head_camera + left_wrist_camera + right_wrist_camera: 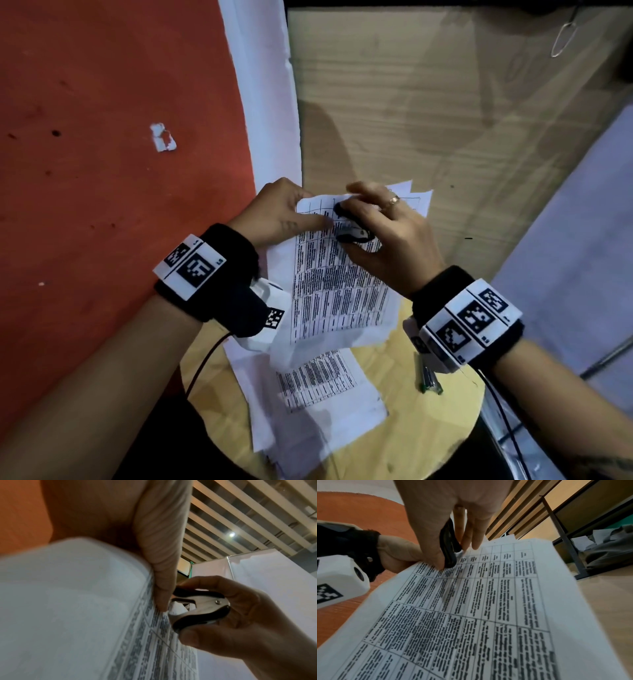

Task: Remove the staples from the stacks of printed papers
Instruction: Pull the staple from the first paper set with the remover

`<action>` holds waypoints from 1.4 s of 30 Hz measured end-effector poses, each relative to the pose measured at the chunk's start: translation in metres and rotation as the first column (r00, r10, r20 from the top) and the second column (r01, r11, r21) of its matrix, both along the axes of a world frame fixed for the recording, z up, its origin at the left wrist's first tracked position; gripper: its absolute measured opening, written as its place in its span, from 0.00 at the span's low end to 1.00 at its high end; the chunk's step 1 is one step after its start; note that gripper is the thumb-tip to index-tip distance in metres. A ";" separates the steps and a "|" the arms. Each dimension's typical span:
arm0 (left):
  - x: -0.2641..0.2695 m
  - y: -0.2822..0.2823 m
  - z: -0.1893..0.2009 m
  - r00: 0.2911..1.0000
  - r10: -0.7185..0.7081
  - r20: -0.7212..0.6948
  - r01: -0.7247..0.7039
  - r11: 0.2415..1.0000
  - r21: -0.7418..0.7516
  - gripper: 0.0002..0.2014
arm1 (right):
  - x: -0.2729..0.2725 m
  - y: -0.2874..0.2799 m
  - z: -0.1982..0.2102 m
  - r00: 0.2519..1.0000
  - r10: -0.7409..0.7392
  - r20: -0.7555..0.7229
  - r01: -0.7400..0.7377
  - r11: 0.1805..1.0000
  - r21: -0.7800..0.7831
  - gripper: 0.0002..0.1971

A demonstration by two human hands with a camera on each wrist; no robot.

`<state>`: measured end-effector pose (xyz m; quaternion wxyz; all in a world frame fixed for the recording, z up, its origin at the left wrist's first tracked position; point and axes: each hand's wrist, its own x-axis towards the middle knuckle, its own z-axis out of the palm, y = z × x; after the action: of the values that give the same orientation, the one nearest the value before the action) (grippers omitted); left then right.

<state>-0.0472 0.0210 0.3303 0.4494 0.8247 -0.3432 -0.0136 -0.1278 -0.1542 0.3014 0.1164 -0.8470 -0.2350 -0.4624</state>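
Note:
A stapled stack of printed papers (339, 284) is lifted off the round wooden table (428, 428). My left hand (301, 219) pinches its top left corner, thumb (161, 574) on the printed face, fingers hidden behind. My right hand (347, 226) grips a black and silver staple remover (358, 233) between thumb and fingers. The remover (199, 608) has its jaws apart at the corner of the page, right beside my left thumb. In the right wrist view the remover (449, 547) touches the sheet (488, 601) near its top edge. The staple itself is hidden.
More printed sheets (325, 387) lie loose on the table under the held stack. A small dark green object (430, 380) lies on the table at the right. Red floor (102, 171) lies to the left, with a pale wooden panel (445, 120) beyond the table.

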 end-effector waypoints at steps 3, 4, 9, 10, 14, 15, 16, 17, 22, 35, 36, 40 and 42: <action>-0.003 0.000 0.002 0.998 -0.033 -0.047 0.031 0.999 -0.029 0.17 | 0.001 0.006 0.002 1.000 0.009 0.024 -0.009 1.000 -0.006 0.18; -0.003 0.001 0.002 0.997 -0.046 -0.059 0.044 0.998 -0.041 0.19 | 0.000 0.007 0.003 1.000 0.015 0.024 -0.015 1.000 0.000 0.18; -0.005 0.002 0.003 0.994 -0.069 -0.084 0.065 0.997 -0.049 0.10 | 0.000 0.008 0.006 0.999 0.032 0.009 -0.031 0.999 -0.024 0.17; -0.006 0.002 0.004 0.993 -0.073 -0.089 0.068 0.996 -0.054 0.06 | 0.000 0.009 0.006 0.999 0.037 0.010 -0.036 0.999 -0.034 0.16; -0.011 -0.001 0.005 0.994 -0.058 -0.091 0.052 0.996 -0.070 0.09 | -0.001 0.010 0.009 0.998 0.059 0.019 -0.057 0.995 -0.076 0.13; -0.012 -0.001 0.005 0.992 -0.061 -0.110 0.053 0.996 -0.076 0.07 | 0.000 0.010 0.009 0.998 0.062 0.019 -0.060 0.994 -0.088 0.12; -0.013 -0.001 0.005 0.990 -0.063 -0.130 0.052 0.995 -0.087 0.06 | 0.001 0.009 0.009 0.998 0.063 0.018 -0.061 0.993 -0.102 0.12; -0.013 -0.001 0.005 0.987 -0.056 -0.148 0.043 0.995 -0.088 0.05 | 0.002 0.009 0.008 0.998 0.064 0.013 -0.062 0.991 -0.116 0.12; -0.014 -0.001 0.005 0.967 -0.099 -0.235 0.076 0.992 -0.104 0.07 | 0.005 0.007 0.006 0.998 0.062 -0.026 -0.066 0.981 -0.182 0.13; -0.010 0.004 0.004 0.930 -0.155 -0.333 0.110 0.983 -0.149 0.11 | 0.008 0.004 0.013 0.990 0.122 -0.066 -0.134 0.959 -0.251 0.10; -0.009 0.004 0.003 0.932 -0.160 -0.325 0.116 0.981 -0.153 0.11 | 0.007 0.004 0.012 0.993 0.109 -0.045 -0.116 0.970 -0.215 0.09; -0.008 0.004 -0.001 0.920 -0.196 -0.339 0.123 0.966 -0.227 0.11 | 0.005 0.004 0.007 0.993 0.113 -0.037 -0.112 0.994 0.011 0.10; -0.009 0.003 -0.003 0.923 -0.206 -0.327 0.114 0.954 -0.279 0.14 | 0.004 0.004 0.005 0.989 0.136 -0.061 -0.128 0.985 0.118 0.11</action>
<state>-0.0562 0.0242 0.3271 0.6029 0.7133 -0.3227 -0.1536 -0.1241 -0.1501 0.3067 0.2028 -0.8370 -0.2597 -0.4368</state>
